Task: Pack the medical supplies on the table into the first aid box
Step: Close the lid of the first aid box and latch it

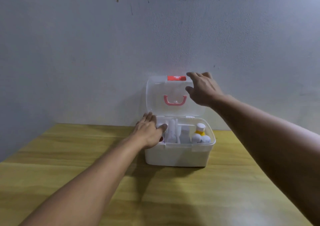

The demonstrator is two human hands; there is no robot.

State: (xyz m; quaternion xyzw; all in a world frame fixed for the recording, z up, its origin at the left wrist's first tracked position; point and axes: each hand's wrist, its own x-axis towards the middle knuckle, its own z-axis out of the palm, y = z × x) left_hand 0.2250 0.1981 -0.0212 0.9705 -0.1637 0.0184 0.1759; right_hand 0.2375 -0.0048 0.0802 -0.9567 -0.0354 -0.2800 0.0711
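A white first aid box stands on the wooden table against the wall. Its clear lid, with a pink handle and a red latch at the top, stands raised. Inside, dividers separate white supplies: a bottle with a yellow collar, rolled bandages and a white packet. My left hand rests flat on the box's left rim, fingers straight. My right hand reaches to the lid's upper right corner, fingers spread and touching its edge.
A plain grey wall rises directly behind the table. Bare wooden tabletop lies left, right and in front of the box.
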